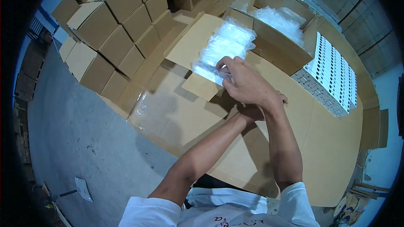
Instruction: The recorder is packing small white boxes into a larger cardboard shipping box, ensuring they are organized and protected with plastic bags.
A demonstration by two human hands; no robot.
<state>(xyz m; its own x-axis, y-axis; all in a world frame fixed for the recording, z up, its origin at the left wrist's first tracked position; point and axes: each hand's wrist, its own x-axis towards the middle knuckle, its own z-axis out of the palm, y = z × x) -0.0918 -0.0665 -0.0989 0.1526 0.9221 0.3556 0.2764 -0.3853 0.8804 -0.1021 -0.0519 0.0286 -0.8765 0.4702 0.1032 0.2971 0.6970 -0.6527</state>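
Observation:
A stack of clear plastic bags [227, 42] lies on an open-flapped cardboard box [189, 44] in the middle of the table. My right hand [244, 80] is at the near end of the stack, its thumb and forefinger closed on the edge of a plastic bag. Under my right wrist, my left hand [254, 112] reaches across to the right. Most of it is hidden by the right forearm; only a fingertip shows beyond the wrist, so its grip cannot be made out.
Closed brown boxes [99, 23] are stacked at the left. An open carton [277, 38] of loose clear bags stands at the back right, beside a block of white pieces with dark square marks [330, 75]. Cardboard [313, 143] covers the table; grey floor [84, 143] lies left.

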